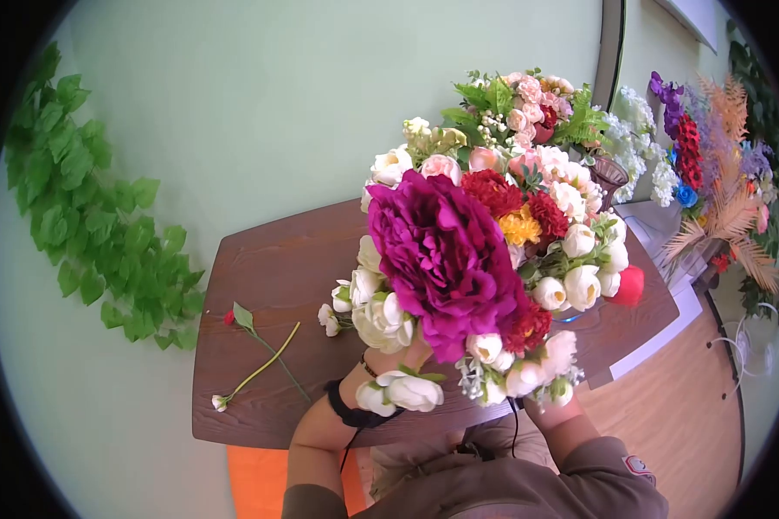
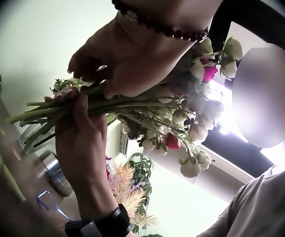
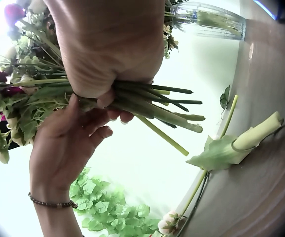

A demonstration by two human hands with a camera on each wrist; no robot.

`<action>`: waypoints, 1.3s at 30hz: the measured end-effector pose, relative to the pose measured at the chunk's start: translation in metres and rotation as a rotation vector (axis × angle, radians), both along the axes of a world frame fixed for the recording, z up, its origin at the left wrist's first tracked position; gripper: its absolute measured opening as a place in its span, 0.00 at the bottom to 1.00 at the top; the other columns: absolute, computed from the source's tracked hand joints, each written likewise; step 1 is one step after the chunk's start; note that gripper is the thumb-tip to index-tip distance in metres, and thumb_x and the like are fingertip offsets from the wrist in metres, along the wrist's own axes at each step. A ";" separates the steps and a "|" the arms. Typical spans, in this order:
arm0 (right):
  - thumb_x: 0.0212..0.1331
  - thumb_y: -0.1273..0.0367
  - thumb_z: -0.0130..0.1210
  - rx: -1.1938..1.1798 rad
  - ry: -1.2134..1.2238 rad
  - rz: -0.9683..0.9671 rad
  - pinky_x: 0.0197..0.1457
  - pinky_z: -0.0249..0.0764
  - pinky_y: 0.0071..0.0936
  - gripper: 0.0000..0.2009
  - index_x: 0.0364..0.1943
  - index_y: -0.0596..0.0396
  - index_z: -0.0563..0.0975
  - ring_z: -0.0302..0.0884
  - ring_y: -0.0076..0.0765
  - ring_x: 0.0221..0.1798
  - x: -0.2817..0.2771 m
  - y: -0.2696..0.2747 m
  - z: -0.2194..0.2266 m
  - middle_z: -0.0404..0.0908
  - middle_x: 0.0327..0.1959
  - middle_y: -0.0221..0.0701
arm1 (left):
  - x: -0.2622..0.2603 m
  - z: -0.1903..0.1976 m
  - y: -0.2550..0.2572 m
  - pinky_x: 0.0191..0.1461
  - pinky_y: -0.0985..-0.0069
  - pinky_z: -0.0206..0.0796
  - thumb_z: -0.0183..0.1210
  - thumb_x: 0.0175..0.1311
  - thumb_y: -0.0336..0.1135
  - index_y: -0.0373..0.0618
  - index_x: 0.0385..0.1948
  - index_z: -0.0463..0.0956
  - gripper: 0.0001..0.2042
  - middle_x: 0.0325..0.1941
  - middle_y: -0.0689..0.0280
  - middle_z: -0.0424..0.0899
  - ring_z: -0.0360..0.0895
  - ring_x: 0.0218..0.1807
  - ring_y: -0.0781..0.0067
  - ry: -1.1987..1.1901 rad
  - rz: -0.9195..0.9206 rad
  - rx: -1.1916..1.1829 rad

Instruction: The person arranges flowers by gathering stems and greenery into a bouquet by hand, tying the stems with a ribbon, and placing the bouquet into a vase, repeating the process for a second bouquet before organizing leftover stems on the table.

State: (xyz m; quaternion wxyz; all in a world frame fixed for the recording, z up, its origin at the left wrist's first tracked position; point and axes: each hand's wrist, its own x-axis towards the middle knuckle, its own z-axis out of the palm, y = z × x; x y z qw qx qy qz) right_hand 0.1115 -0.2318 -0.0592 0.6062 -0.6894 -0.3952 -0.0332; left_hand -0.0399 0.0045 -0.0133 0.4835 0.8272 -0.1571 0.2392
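Note:
A large bouquet with a big magenta bloom [image 1: 446, 259] and many white blooms hides most of both hands in the head view. Its bare stems [image 3: 157, 108] stick out in a bundle in the right wrist view. My right hand [image 2: 86, 148] grips the stems, thumb across them, in the left wrist view. Beside it my left hand [image 2: 132, 54], with a beaded bracelet, has its fingers bent round the stems nearer the blooms. In the right wrist view the left hand's thumb and fingers [image 3: 95, 121] touch the bundle from below.
Two loose stems, one with a small white flower [image 1: 220, 403] and one with a red bud [image 1: 229, 317], lie on the brown table [image 1: 268, 251]. A glass vase [image 3: 211, 22] stands beyond. Green leaves [image 1: 104, 216] hang on the left wall; more flowers [image 1: 688, 143] are at right.

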 end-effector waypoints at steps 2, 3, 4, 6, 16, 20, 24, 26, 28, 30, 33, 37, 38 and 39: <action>0.57 0.70 0.51 0.012 0.004 0.016 0.26 0.65 0.27 0.06 0.37 0.56 0.72 0.70 0.27 0.24 0.006 0.013 0.001 0.71 0.21 0.26 | 0.009 0.004 -0.003 0.41 0.69 0.67 0.53 0.56 0.28 0.38 0.39 0.72 0.09 0.35 0.59 0.77 0.75 0.39 0.62 0.009 -0.006 -0.029; 0.57 0.70 0.51 0.018 0.005 0.023 0.26 0.65 0.27 0.06 0.37 0.56 0.72 0.70 0.27 0.24 0.013 0.026 0.012 0.71 0.21 0.26 | 0.006 0.002 -0.002 0.41 0.69 0.67 0.53 0.56 0.28 0.38 0.39 0.72 0.09 0.36 0.59 0.77 0.75 0.40 0.62 0.013 -0.009 -0.044; 0.57 0.70 0.51 0.024 0.005 0.031 0.26 0.65 0.27 0.06 0.37 0.56 0.72 0.70 0.27 0.24 0.010 0.023 0.011 0.71 0.21 0.26 | 0.003 0.001 -0.001 0.41 0.69 0.67 0.53 0.56 0.27 0.38 0.39 0.72 0.09 0.36 0.59 0.77 0.75 0.40 0.62 0.016 -0.013 -0.059; 0.57 0.70 0.51 0.033 0.005 0.045 0.26 0.65 0.27 0.06 0.37 0.56 0.72 0.70 0.27 0.24 0.009 0.026 0.015 0.71 0.21 0.26 | 0.004 0.000 -0.001 0.42 0.69 0.67 0.53 0.56 0.27 0.38 0.39 0.72 0.09 0.36 0.59 0.77 0.75 0.40 0.62 0.021 -0.020 -0.091; 0.58 0.70 0.51 0.080 0.029 0.104 0.25 0.65 0.26 0.06 0.37 0.56 0.72 0.69 0.26 0.23 -0.018 0.013 0.004 0.71 0.21 0.26 | 0.036 0.009 -0.026 0.43 0.69 0.67 0.52 0.57 0.27 0.38 0.40 0.72 0.10 0.38 0.60 0.77 0.75 0.42 0.63 0.069 -0.071 -0.252; 0.58 0.71 0.51 0.107 0.048 0.124 0.25 0.65 0.25 0.06 0.37 0.57 0.72 0.69 0.26 0.23 -0.008 0.053 0.030 0.71 0.21 0.26 | 0.027 0.006 -0.020 0.44 0.69 0.67 0.52 0.57 0.26 0.38 0.41 0.72 0.10 0.39 0.60 0.77 0.75 0.42 0.64 0.098 -0.094 -0.309; 0.58 0.71 0.51 0.134 0.073 0.148 0.25 0.65 0.25 0.06 0.37 0.57 0.72 0.69 0.26 0.23 -0.014 0.045 0.026 0.71 0.21 0.26 | 0.014 0.002 -0.008 0.45 0.69 0.67 0.52 0.57 0.26 0.38 0.42 0.72 0.11 0.39 0.60 0.77 0.75 0.43 0.64 0.132 -0.110 -0.367; 0.58 0.71 0.51 0.145 0.085 0.163 0.25 0.65 0.25 0.06 0.37 0.57 0.72 0.69 0.25 0.23 -0.053 -0.045 -0.034 0.71 0.21 0.26 | 0.016 0.003 -0.012 0.45 0.70 0.67 0.52 0.57 0.26 0.38 0.42 0.72 0.11 0.40 0.60 0.77 0.75 0.43 0.64 0.146 -0.115 -0.399; 0.58 0.71 0.51 0.156 0.098 0.178 0.25 0.65 0.25 0.06 0.37 0.57 0.72 0.69 0.25 0.23 -0.022 0.053 0.026 0.71 0.21 0.27 | 0.044 0.016 -0.024 0.46 0.70 0.67 0.52 0.57 0.26 0.38 0.42 0.72 0.11 0.40 0.60 0.77 0.75 0.43 0.65 0.162 -0.120 -0.430; 0.58 0.71 0.51 0.170 0.110 0.189 0.25 0.65 0.24 0.06 0.37 0.57 0.72 0.69 0.25 0.23 -0.016 0.059 0.033 0.71 0.21 0.27 | 0.048 0.019 -0.023 0.46 0.70 0.67 0.52 0.57 0.26 0.38 0.42 0.72 0.11 0.40 0.60 0.77 0.75 0.44 0.65 0.179 -0.127 -0.460; 0.58 0.71 0.51 0.191 0.124 0.198 0.25 0.65 0.24 0.06 0.37 0.57 0.72 0.69 0.25 0.23 -0.020 0.034 0.024 0.71 0.21 0.27 | 0.014 0.005 -0.005 0.46 0.70 0.67 0.52 0.57 0.25 0.37 0.43 0.72 0.11 0.41 0.60 0.77 0.75 0.44 0.65 0.201 -0.148 -0.503; 0.58 0.71 0.50 0.205 0.124 0.210 0.24 0.65 0.24 0.06 0.37 0.58 0.72 0.69 0.25 0.22 -0.063 -0.075 -0.026 0.71 0.21 0.27 | -0.003 -0.003 0.003 0.47 0.70 0.68 0.51 0.58 0.25 0.37 0.43 0.72 0.11 0.42 0.60 0.77 0.75 0.45 0.66 0.212 -0.182 -0.571; 0.59 0.71 0.50 0.205 0.122 0.217 0.24 0.65 0.24 0.06 0.37 0.58 0.72 0.69 0.25 0.22 -0.051 -0.060 -0.020 0.71 0.21 0.27 | -0.003 -0.005 0.005 0.47 0.70 0.68 0.51 0.58 0.25 0.37 0.43 0.72 0.12 0.42 0.61 0.77 0.75 0.45 0.66 0.210 -0.189 -0.590; 0.59 0.71 0.50 0.205 0.121 0.224 0.24 0.65 0.24 0.06 0.37 0.58 0.72 0.69 0.25 0.22 -0.039 -0.035 0.000 0.71 0.21 0.27 | -0.005 -0.007 0.006 0.47 0.70 0.68 0.51 0.58 0.25 0.37 0.43 0.72 0.12 0.42 0.61 0.77 0.75 0.45 0.66 0.209 -0.194 -0.610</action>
